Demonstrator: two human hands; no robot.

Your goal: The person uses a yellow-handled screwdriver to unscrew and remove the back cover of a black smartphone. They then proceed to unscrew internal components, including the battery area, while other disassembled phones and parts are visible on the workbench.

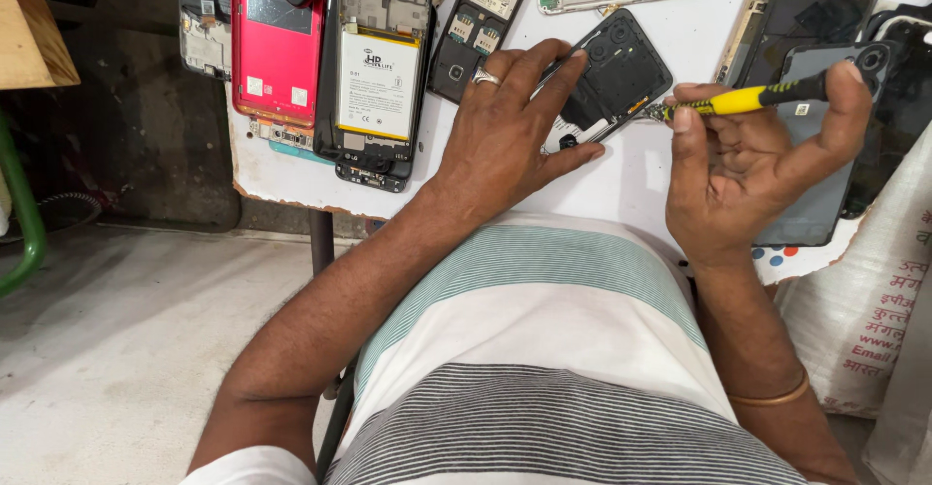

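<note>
1. Fingers (544, 67) of the left hand (505, 131) lie spread and pressed flat on the black phone back (612, 82), seemingly to pin it against the table (641, 169) so it cannot slide.
2. That phone back lies tilted on the white table, between both hands, its inner side up and its camera openings toward the far end.
3. Fingers of the right hand (748, 155) pinch a yellow-and-black screwdriver (748, 100), held nearly level; its metal tip meets the phone back's right edge, apparently so it can work at that corner.
4. Just right of that hand lie dark phones (815, 19) stacked face down, partly under the palm.
5. Left of the work, an opened phone (374, 72) shows a white rectangular battery label edged with yellow bands; beside it lies a red phone shell (277, 43) bearing small white stickers.
6. Farther back sits a black frame (481, 24) with pale card slots.
7. A white sack (864, 320) with red printing stands at the right edge.
</note>
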